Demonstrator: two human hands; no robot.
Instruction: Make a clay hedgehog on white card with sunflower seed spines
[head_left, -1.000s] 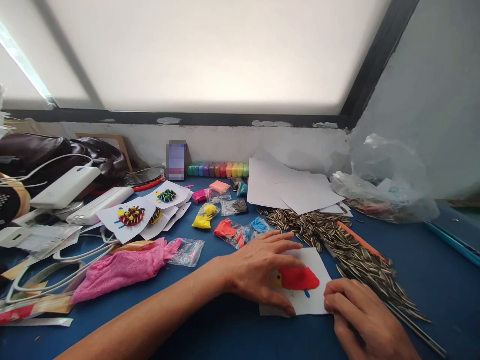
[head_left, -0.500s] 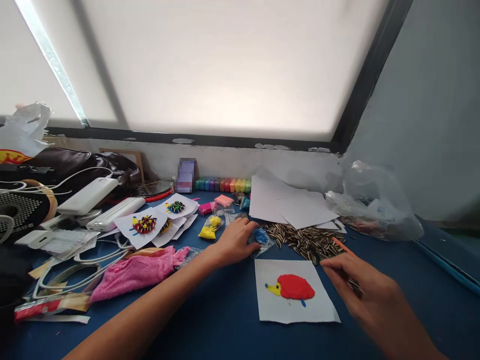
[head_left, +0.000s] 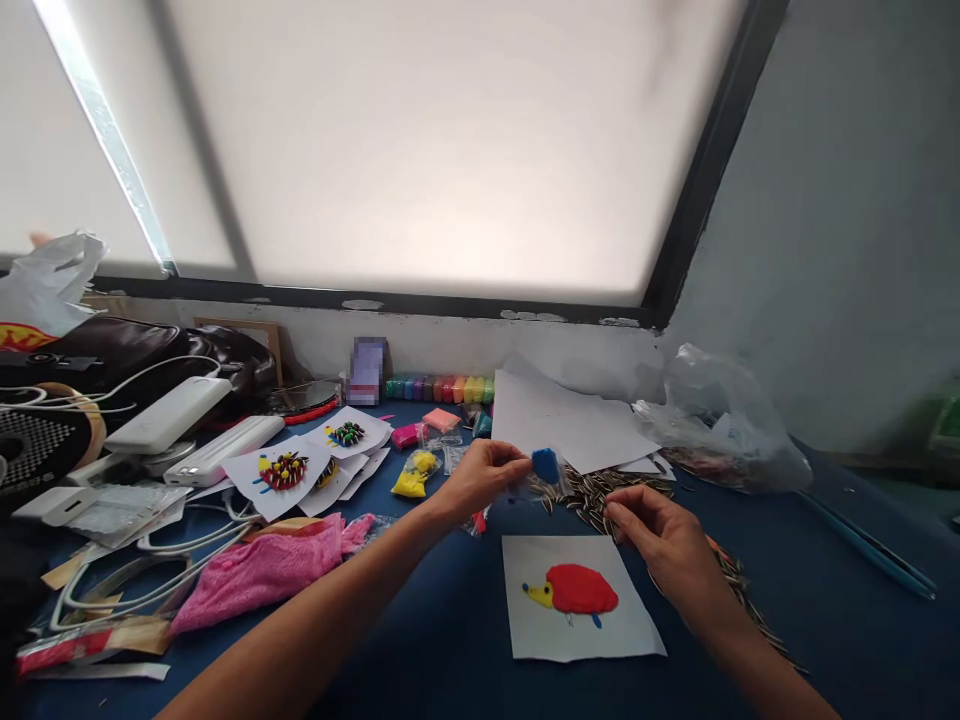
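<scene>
Blue clay (head_left: 545, 466), bagged in left hand (head_left: 484, 475) — slack fingers could drop it among adjacent seeds (head_left: 592, 490); right hand (head_left: 664, 530) narrow, contents unclear.

Soft light is glowing through a broad, pale window covering (head_left: 420, 150), with a brighter strip (head_left: 105, 140) slanting at the left. A dark frame (head_left: 699, 190) is edging it, a grey wall (head_left: 840, 200) is rising at the right, and a blue tabletop (head_left: 435, 650) is stretching below.

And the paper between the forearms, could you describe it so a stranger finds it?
On the blue table, find the left hand and right hand. Nearer the camera than both lies the white sheet. Its red animal has a smooth back, unlike the spiky animals further left.
</scene>
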